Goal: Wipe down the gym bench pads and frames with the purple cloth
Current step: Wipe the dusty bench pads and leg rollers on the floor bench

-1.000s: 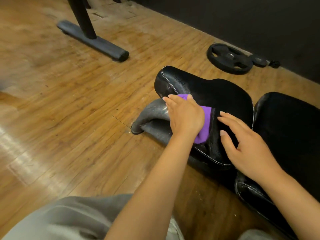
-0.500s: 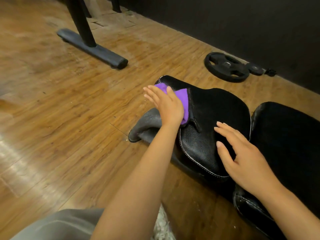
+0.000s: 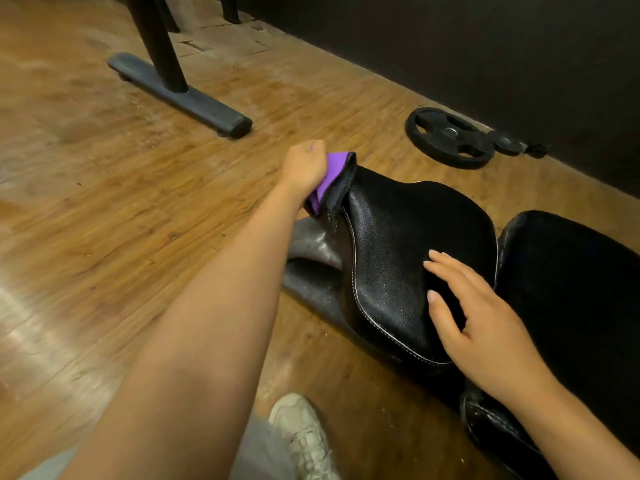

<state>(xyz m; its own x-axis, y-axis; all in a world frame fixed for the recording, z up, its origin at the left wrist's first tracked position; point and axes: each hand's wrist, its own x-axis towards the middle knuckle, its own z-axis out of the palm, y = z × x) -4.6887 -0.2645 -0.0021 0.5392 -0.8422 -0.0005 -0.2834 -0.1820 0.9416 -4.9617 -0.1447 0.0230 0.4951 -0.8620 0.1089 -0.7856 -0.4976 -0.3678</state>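
Observation:
The black seat pad [image 3: 408, 244] of the gym bench lies in the middle of the head view, with a second black pad [image 3: 568, 278] to its right. My left hand [image 3: 304, 166] grips the purple cloth [image 3: 329, 174] against the far left end of the seat pad, fingers curled over the edge and out of sight. My right hand [image 3: 474, 317] rests flat on the near right part of the seat pad, fingers spread. The grey curved frame foot [image 3: 311, 258] of the bench shows under the pad's left side.
A second machine's grey floor bar [image 3: 180, 93] with a black post stands at the back left on the wooden floor. A black weight plate [image 3: 450, 138] and a small plate [image 3: 507, 142] lie by the dark wall. My white shoe [image 3: 304, 441] is at the bottom.
My left hand has slid the purple cloth from the top of the seat pad out to its far left end and curled over the edge. My right hand stays resting on the pad.

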